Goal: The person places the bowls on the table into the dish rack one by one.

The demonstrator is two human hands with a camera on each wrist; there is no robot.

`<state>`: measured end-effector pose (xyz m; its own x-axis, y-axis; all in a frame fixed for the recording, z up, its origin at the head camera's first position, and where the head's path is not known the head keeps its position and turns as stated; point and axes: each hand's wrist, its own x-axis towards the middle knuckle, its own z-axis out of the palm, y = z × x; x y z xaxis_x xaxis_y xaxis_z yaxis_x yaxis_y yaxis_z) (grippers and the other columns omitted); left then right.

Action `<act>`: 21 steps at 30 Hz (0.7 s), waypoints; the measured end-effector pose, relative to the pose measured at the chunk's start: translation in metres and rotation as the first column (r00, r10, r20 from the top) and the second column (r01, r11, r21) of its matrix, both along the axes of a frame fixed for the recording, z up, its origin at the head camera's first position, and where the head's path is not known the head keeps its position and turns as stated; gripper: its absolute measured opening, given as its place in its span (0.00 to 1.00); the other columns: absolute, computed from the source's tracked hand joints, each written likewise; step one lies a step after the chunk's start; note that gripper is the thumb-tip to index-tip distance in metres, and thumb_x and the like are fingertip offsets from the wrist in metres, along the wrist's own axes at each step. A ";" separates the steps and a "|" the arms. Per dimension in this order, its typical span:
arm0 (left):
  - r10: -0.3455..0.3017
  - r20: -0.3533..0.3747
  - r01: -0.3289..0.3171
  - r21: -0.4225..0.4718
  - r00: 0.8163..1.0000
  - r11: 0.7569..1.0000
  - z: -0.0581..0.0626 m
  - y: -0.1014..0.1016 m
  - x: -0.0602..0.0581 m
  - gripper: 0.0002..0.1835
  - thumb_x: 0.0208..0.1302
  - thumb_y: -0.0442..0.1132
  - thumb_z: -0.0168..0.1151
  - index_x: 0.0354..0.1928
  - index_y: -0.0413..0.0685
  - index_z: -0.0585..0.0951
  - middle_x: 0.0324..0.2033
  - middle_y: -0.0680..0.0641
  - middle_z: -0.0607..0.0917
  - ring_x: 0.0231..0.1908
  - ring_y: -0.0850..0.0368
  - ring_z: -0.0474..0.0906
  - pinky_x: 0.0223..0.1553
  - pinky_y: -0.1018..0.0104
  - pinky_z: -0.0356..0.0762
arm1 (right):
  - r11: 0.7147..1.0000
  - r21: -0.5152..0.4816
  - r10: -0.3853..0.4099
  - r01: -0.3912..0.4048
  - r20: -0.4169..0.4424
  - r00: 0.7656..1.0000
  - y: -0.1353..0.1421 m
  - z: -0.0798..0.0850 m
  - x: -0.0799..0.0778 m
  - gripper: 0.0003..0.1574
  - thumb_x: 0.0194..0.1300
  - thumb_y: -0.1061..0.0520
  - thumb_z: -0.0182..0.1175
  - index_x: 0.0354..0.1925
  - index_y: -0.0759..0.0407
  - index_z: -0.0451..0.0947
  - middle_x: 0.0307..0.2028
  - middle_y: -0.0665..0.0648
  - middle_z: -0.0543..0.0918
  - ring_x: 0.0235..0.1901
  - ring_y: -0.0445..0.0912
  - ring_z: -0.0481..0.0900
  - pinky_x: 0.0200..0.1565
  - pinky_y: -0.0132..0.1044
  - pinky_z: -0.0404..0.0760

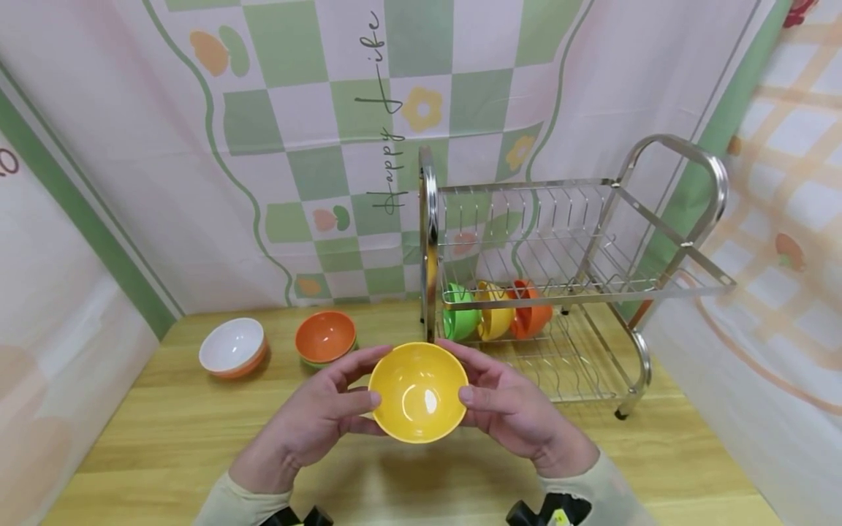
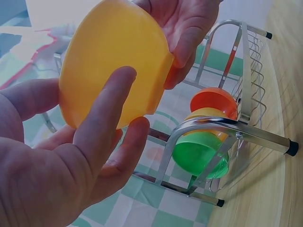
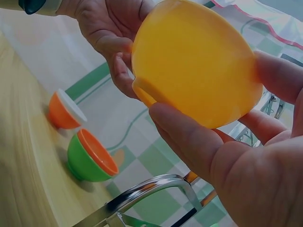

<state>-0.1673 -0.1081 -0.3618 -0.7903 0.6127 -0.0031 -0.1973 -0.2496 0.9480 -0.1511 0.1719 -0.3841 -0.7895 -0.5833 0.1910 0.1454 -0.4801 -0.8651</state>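
A yellow bowl (image 1: 419,394) is held up over the table in both hands, its hollow side toward the head camera. On its left side my left hand (image 1: 322,409) grips it, thumb at the rim and fingers spread behind. My right hand (image 1: 509,405) grips the opposite side the same way. Both wrist views show the smooth outside of the yellow bowl (image 2: 113,56) with fingertips against its wall and base. Behind the hands, a green bowl (image 1: 461,314), another yellow bowl (image 1: 495,314) and an orange bowl (image 1: 531,313) stand on edge in the rack's lower tier.
A two-tier metal dish rack (image 1: 430,241) stands at the back right of the wooden table (image 1: 164,438). To its left is an orange bowl (image 1: 325,336) nested in a green one (image 3: 85,158). A white-lined orange bowl (image 1: 233,347) sits farther left. Patterned curtains (image 1: 289,146) hang behind.
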 end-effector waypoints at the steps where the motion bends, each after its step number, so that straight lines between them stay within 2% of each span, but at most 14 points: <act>1: -0.003 -0.002 0.003 0.001 1.000 1.000 0.000 0.000 0.000 0.33 0.66 0.25 0.60 0.72 0.37 0.64 0.64 0.34 0.64 0.49 0.41 0.79 0.45 0.40 0.81 | 1.000 0.001 0.002 -0.002 0.000 1.000 0.001 0.000 0.000 0.37 0.73 0.70 0.49 0.76 0.58 0.57 0.69 0.67 0.63 0.62 0.62 0.71 0.56 0.56 0.77; 5: -0.014 -0.016 0.014 0.003 1.000 1.000 -0.002 0.001 -0.001 0.31 0.69 0.29 0.58 0.72 0.37 0.64 0.65 0.33 0.66 0.52 0.41 0.78 0.47 0.39 0.80 | 1.000 -0.008 0.015 -0.015 0.015 1.000 0.005 -0.001 -0.002 0.36 0.73 0.71 0.48 0.76 0.57 0.59 0.69 0.66 0.64 0.62 0.62 0.71 0.56 0.56 0.77; 8: -0.009 -0.035 0.009 -0.002 0.999 1.000 -0.003 0.000 -0.003 0.29 0.75 0.37 0.52 0.75 0.38 0.60 0.69 0.34 0.63 0.57 0.39 0.74 0.52 0.40 0.78 | 0.999 -0.036 0.029 -0.028 0.022 0.999 0.012 0.000 -0.003 0.35 0.74 0.70 0.47 0.75 0.56 0.60 0.69 0.64 0.65 0.63 0.61 0.70 0.57 0.56 0.77; 14: 0.040 -0.056 -0.040 -0.004 0.998 0.999 -0.009 -0.001 -0.012 0.34 0.79 0.52 0.41 0.79 0.49 0.50 0.76 0.40 0.51 0.69 0.32 0.57 0.65 0.38 0.64 | 0.995 -0.090 0.035 -0.034 0.013 0.999 0.031 0.002 -0.004 0.35 0.74 0.71 0.44 0.75 0.55 0.60 0.69 0.62 0.66 0.63 0.60 0.70 0.58 0.55 0.76; 18: 0.070 -0.047 -0.071 -0.006 0.996 0.997 -0.018 0.001 -0.019 0.34 0.78 0.54 0.40 0.80 0.59 0.46 0.77 0.46 0.43 0.72 0.33 0.49 0.66 0.34 0.59 | 0.997 -0.079 0.007 -0.005 0.026 1.000 0.046 0.003 -0.003 0.36 0.74 0.72 0.44 0.76 0.55 0.58 0.69 0.62 0.66 0.62 0.60 0.71 0.58 0.55 0.76; 21: 0.097 -0.050 -0.098 -0.022 0.994 0.995 -0.025 0.004 -0.025 0.35 0.78 0.51 0.45 0.80 0.64 0.45 0.77 0.49 0.40 0.72 0.34 0.48 0.65 0.34 0.59 | 0.997 -0.069 -0.018 0.021 0.033 0.999 0.058 0.004 -0.001 0.36 0.74 0.72 0.43 0.76 0.55 0.58 0.68 0.62 0.66 0.61 0.59 0.73 0.58 0.53 0.76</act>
<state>-0.1922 -0.1042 -0.3868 -0.8457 0.5332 0.0235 -0.1261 -0.2424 0.9620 -0.1525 0.2303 -0.3805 -0.8070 -0.5539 0.2047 0.1627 -0.5419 -0.8246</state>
